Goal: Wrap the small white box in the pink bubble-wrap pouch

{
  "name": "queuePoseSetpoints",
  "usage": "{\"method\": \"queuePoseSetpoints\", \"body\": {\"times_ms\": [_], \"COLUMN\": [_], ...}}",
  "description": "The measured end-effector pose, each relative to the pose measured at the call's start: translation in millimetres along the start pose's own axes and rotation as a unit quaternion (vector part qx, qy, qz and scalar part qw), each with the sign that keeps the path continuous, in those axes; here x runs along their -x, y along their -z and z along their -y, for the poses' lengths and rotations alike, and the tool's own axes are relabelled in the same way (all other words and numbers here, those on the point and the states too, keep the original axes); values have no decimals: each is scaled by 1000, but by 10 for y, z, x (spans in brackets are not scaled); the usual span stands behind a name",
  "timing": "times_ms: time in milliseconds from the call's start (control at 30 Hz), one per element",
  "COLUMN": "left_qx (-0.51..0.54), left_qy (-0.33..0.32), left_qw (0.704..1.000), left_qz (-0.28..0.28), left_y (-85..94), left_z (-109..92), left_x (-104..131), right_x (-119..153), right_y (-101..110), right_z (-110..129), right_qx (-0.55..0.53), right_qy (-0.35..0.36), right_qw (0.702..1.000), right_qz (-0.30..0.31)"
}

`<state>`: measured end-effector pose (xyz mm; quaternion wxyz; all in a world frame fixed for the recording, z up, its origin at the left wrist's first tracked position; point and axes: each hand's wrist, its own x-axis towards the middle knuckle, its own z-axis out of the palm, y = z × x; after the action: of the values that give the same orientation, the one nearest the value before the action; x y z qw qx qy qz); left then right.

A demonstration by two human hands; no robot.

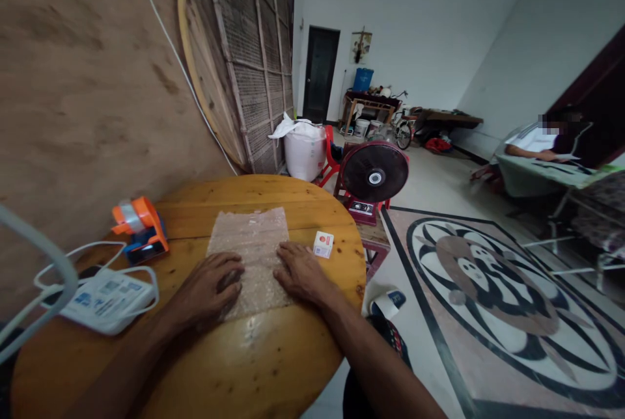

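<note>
A sheet of clear bubble wrap [254, 256] lies flat on the round wooden table [273, 367]. On its left edge rests my left hand [215, 282], fingers stretched out over the plastic. My right hand [300, 269] presses on the right edge, its fingers spread and lying flat. Neither hand grips anything. Just beyond my right hand sits a small white box [323, 244] with a red-orange mark, apart from the wrap.
An orange tape dispenser [141, 227] and a white cabled device [110, 298] stand on the table's left. A fan [375, 175] is past the far right edge, near a white sack [305, 149]. To the right, a person [534, 142] sits at another table.
</note>
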<state>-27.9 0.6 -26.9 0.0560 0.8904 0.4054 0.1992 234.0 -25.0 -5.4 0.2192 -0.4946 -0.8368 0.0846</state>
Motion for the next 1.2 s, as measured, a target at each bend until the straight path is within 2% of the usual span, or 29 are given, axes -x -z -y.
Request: {"method": "queuePoseSetpoints", "body": {"times_ms": [267,567,867,1200], "left_qx": [4,8,13,20], "left_qy": [6,14,42,34], "left_qw": [1000,1000,999,999], "left_qz": [-6,-3,24,27], "left_y": [48,5,157,162], "left_z": [-67,-32,-186,-184], "left_x": [-2,4,-6,2], "right_x": [-9,-25,-63,-48], "right_y": [22,-7,-20,-23], "right_z": [15,-10,-34,-28], "right_qx": [-3,-2,-10,-5], "right_qy": [5,-8,-26,-18], "right_qw": [1000,1000,999,999], "right_qz": [4,15,38,28]}}
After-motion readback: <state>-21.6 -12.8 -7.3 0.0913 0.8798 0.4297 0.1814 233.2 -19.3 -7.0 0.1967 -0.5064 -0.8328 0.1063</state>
